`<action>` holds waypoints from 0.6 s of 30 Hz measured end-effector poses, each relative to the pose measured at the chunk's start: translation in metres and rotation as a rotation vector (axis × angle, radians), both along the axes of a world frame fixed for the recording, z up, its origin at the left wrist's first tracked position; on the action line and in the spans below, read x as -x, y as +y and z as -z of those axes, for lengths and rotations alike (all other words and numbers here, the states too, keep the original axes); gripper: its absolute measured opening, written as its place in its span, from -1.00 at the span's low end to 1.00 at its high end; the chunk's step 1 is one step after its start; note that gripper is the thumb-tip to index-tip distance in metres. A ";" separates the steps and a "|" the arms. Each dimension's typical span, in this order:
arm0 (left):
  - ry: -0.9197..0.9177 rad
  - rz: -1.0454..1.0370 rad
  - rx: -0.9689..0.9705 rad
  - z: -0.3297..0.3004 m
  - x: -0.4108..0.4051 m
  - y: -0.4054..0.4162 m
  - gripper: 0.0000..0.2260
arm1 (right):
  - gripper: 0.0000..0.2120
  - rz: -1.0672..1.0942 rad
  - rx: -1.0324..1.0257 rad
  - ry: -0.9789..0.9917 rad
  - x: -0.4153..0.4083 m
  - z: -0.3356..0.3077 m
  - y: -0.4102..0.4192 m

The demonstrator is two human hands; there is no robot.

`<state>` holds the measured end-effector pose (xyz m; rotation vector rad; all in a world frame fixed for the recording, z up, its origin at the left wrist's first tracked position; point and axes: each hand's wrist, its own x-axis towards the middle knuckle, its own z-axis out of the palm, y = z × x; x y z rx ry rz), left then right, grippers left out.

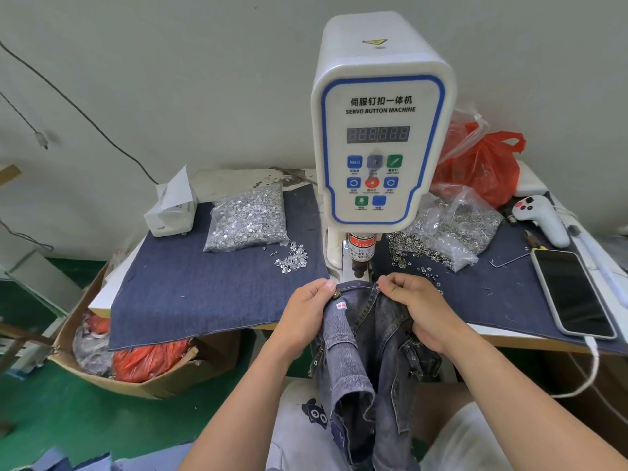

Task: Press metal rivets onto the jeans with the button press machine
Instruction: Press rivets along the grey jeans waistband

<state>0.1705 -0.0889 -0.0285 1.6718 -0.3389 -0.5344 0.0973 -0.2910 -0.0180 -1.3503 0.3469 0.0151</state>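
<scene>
Denim jeans (370, 334) waistband edge pinched by both hands' fingers (328, 289) below press machine (380, 130)

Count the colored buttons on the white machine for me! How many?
8, on the machine's front panel: three in the top row, three in the middle row, two in the bottom row.

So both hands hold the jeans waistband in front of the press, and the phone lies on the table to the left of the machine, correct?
Not quite. In the head view the phone lies to the right of the machine. The left hand and right hand do hold the jeans waistband.
</scene>
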 end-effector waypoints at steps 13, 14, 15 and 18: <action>0.002 0.024 -0.024 0.001 -0.003 0.001 -0.48 | -0.81 -0.003 -0.007 0.002 0.000 0.002 -0.002; 0.000 0.024 -0.022 0.000 -0.003 0.001 -0.49 | -0.81 -0.005 -0.004 0.001 0.000 0.002 -0.002; -0.001 0.024 -0.019 0.000 -0.003 0.001 -0.48 | -0.80 -0.008 -0.001 -0.001 0.000 0.002 -0.002; -0.002 0.017 -0.021 -0.001 -0.003 0.001 -0.48 | -0.81 -0.004 -0.002 0.002 0.000 0.001 -0.002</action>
